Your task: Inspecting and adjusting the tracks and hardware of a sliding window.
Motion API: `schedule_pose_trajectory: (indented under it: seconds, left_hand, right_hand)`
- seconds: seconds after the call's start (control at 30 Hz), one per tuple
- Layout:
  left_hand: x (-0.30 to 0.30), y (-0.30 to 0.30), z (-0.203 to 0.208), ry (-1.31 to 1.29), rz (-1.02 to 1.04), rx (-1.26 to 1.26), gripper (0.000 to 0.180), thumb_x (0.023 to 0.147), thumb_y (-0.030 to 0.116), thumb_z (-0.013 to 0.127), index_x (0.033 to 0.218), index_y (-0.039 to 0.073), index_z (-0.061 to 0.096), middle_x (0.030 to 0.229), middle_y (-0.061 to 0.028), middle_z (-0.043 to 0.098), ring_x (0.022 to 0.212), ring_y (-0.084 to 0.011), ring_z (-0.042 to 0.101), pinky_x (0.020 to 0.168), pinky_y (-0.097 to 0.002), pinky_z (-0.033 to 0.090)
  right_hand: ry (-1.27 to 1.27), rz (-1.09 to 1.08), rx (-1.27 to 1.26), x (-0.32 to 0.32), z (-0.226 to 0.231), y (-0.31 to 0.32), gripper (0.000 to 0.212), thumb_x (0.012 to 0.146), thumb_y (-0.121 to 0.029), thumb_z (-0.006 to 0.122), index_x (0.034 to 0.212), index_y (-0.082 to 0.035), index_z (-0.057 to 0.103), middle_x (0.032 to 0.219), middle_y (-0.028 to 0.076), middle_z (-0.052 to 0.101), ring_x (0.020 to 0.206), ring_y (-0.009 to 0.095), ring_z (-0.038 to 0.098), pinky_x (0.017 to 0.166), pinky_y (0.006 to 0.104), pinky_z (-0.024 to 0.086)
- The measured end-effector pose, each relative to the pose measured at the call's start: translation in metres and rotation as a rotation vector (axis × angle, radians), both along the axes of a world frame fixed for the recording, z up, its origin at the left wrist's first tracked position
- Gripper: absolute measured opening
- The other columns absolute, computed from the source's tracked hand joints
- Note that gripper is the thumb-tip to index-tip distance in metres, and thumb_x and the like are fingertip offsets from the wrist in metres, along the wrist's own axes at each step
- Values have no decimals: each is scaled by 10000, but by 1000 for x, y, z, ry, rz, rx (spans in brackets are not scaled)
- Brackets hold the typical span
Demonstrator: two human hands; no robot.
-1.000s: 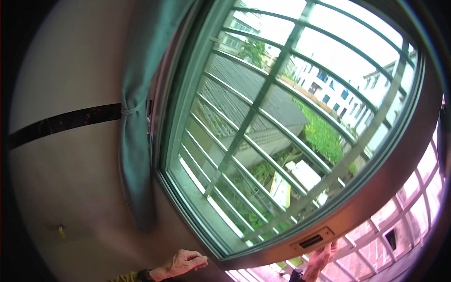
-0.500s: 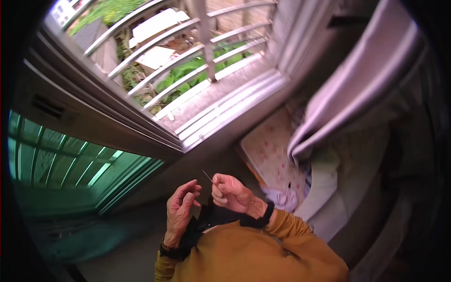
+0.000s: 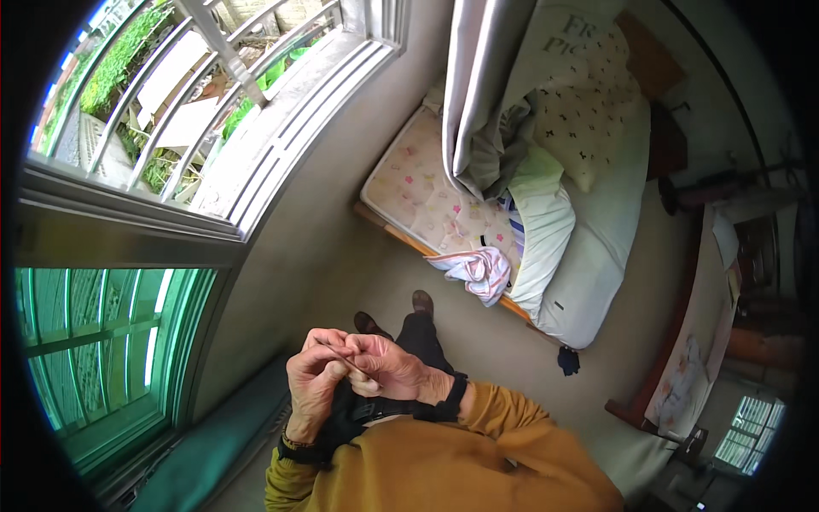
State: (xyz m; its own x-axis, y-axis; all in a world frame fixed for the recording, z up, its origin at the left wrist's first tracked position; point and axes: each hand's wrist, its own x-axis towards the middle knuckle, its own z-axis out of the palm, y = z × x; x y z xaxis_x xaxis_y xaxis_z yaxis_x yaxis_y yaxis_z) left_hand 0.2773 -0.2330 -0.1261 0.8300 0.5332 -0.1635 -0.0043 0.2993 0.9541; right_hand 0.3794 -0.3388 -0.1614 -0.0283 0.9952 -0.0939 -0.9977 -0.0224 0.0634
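Observation:
Close in front of my body, my two hands meet with their fingertips pressed together. My right hand [image 3: 388, 369] is closed in a pinch on a thin needle-like stick [image 3: 334, 351], which runs toward the left fingers. My left hand [image 3: 312, 380] is closed too, thumb and fingers bunched around the stick's other end. Whether anything else, such as a thread, lies between the fingertips is too small to make out. Dark bands circle both wrists, below mustard-coloured sleeves.
A barred window [image 3: 290, 128] with a pale sill stands at the upper left, a green-tinted pane [image 3: 111, 341] below it. Ahead to the right is a bed with a patterned mattress [image 3: 418, 188], a striped cloth [image 3: 478, 271] and a hanging curtain [image 3: 478, 94]. My shoes [image 3: 422, 301] rest on the floor.
My left hand, apart and loosely open before, has come to the right hand and closed at the stick. My view has turned right, bringing the bed and floor into sight.

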Motion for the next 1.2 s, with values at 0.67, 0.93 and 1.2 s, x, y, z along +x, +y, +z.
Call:
schedule_pose_trajectory:
  seconds: [0.67, 0.93, 1.2]
  left_hand:
    - [95, -87, -83, 632, -27, -254, 137, 894, 164, 622, 814, 71, 562, 713, 18, 580, 583, -48, 561, 547, -187, 500]
    - [65, -59, -160, 878, -69, -101, 164, 892, 204, 619, 806, 77, 559, 692, 20, 558, 587, -52, 548, 547, -204, 497]
    - [22, -41, -200, 1116, -1, 10, 186, 899, 212, 596, 819, 47, 561, 674, 4, 539, 599, -85, 559, 557, -230, 509]
  right_hand:
    - [-464, -698, -1812, 177, -342, -431, 311, 820, -127, 641, 1097, -5, 570, 842, 90, 637, 687, 194, 645, 603, 287, 528]
    - [-1691, 6, -2358, 213, -429, -545, 160, 777, -69, 566, 887, -109, 675, 860, 136, 655, 826, 332, 631, 754, 407, 499]
    - [-2035, 217, -2008, 240, -506, -543, 271, 752, -39, 613, 1017, -91, 595, 1068, 126, 547, 961, 341, 556, 836, 414, 464]
